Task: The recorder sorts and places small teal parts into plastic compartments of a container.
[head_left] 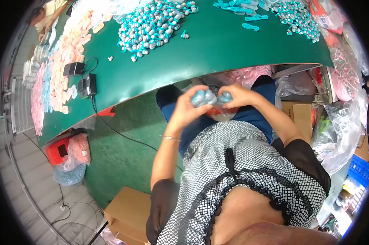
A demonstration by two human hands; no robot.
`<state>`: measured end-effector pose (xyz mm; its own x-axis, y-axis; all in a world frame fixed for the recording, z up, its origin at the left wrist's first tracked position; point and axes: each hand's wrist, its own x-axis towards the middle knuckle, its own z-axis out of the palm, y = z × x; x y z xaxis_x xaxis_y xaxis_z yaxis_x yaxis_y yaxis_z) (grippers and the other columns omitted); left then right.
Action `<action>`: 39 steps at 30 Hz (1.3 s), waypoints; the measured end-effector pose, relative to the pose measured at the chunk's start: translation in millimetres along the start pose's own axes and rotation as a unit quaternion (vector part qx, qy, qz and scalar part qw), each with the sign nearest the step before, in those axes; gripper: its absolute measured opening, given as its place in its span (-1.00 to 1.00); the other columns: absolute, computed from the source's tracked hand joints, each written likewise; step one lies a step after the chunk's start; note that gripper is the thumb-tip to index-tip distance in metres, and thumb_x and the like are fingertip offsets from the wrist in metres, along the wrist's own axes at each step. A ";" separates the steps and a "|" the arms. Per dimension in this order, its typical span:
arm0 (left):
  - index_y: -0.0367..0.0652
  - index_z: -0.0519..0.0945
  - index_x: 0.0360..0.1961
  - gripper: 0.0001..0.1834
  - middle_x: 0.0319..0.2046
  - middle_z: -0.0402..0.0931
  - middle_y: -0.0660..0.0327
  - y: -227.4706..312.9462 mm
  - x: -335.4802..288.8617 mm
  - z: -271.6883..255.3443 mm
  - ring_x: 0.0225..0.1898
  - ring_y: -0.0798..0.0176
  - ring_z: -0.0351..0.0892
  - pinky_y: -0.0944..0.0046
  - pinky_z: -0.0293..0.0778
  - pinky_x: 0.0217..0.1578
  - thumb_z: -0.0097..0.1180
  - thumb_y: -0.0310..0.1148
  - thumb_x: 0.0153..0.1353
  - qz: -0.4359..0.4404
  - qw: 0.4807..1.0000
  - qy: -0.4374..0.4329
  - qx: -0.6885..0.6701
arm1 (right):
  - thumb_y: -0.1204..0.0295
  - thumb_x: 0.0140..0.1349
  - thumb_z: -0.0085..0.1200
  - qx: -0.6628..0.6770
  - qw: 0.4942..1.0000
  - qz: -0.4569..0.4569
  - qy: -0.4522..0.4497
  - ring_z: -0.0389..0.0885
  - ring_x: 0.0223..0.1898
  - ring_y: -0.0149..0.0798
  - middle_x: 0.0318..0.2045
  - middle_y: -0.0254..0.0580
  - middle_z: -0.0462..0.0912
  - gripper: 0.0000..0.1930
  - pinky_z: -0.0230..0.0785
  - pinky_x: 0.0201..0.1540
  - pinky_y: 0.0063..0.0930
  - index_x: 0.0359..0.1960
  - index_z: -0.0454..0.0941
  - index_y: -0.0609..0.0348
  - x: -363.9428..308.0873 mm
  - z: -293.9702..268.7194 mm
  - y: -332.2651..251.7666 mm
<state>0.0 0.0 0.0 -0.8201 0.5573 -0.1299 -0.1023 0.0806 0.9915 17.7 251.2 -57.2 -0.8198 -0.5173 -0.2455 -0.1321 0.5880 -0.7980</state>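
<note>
A cluster of grey-and-teal pieces (pixel 204 98), blurred, sits just off the near edge of the green table (pixel 217 49), above the person's lap. The left hand (pixel 187 108) is curled around it, thumb below and fingers above; the right hand (pixel 241 97), close beside, pinches a smaller grey-and-teal bit (pixel 225 97) in its fingertips, though whether that is one piece or several I cannot tell. On the table, left of its middle and toward its far side, spreads a large pile of similar pieces (pixel 151 26), with a single piece (pixel 185 35) lying just beside it. Toward the table's right end are teal cords (pixel 250 27) and a second, smaller-grained heap (pixel 300 20). Its left end carries peach pieces (pixel 79 36), pink pieces (pixel 38 98) and a black adapter (pixel 73 69). Below that left end stands a red bin (pixel 56 151); plastic bags (pixel 339 130) crowd beyond the table's right end.
</note>
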 end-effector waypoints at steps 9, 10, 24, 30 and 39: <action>-0.06 0.58 -0.08 -0.58 -0.13 0.55 0.13 -281.2 120.3 34.9 -0.10 0.31 0.49 0.16 0.42 -0.10 0.25 -0.12 0.04 -0.090 0.972 -0.039 0.213 | 0.13 -0.18 0.30 -0.096 0.973 0.206 -0.040 0.64 -0.30 0.07 -0.36 0.11 0.66 -0.51 0.51 -0.17 -0.22 -0.27 0.61 0.27 81.9 95.4 181.5; -0.17 0.56 -0.08 -0.42 -0.15 0.56 0.09 -279.7 122.6 37.1 -0.14 0.28 0.52 0.14 0.46 -0.15 0.33 -0.08 -0.12 -0.127 0.975 -0.082 0.163 | 0.15 -0.17 0.30 -0.109 0.967 0.230 0.018 0.61 -0.19 0.09 -0.25 0.12 0.64 -0.46 0.48 -0.08 -0.20 -0.15 0.56 0.24 83.7 105.8 190.6; -0.26 0.50 -0.05 -0.46 -0.14 0.56 -0.09 -230.1 125.0 74.8 -0.11 -0.14 0.56 0.07 0.48 -0.09 0.23 -0.21 -0.08 -0.019 0.939 -0.156 0.304 | 0.22 0.07 0.02 -0.126 0.976 0.169 0.044 0.57 -0.07 0.04 -0.16 0.02 0.62 -0.62 0.40 -0.02 -0.20 -0.10 0.56 0.11 46.9 72.4 184.2; -0.27 0.56 -0.19 -0.68 -0.25 0.59 -0.02 39.1 108.4 62.8 -0.21 -0.05 0.59 0.11 0.49 -0.17 0.13 -0.31 0.05 0.181 0.871 -0.359 0.284 | 0.42 0.11 0.10 0.050 0.991 0.056 -0.114 0.66 -0.34 -0.27 -0.41 -0.13 0.68 -0.83 0.47 -0.28 -0.42 -0.29 0.63 0.18 -48.7 -82.0 9.5; -0.13 0.52 -0.51 -0.90 -0.54 0.45 0.19 59.9 156.2 69.4 -0.32 0.10 0.53 0.12 0.45 -0.31 0.11 -0.35 -0.02 0.551 0.688 -0.386 0.273 | 0.36 0.16 0.10 -0.224 0.941 -0.172 0.187 0.59 -0.24 -0.20 -0.30 -0.11 0.63 -0.77 0.43 -0.15 -0.35 -0.23 0.55 0.24 103.7 -292.9 -106.1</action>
<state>-95.2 149.2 38.4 0.3344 0.7842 0.5227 0.7413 -0.5613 0.3679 -216.4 317.3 163.1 -0.8129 -0.5196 0.2630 -0.5789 0.6718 -0.4621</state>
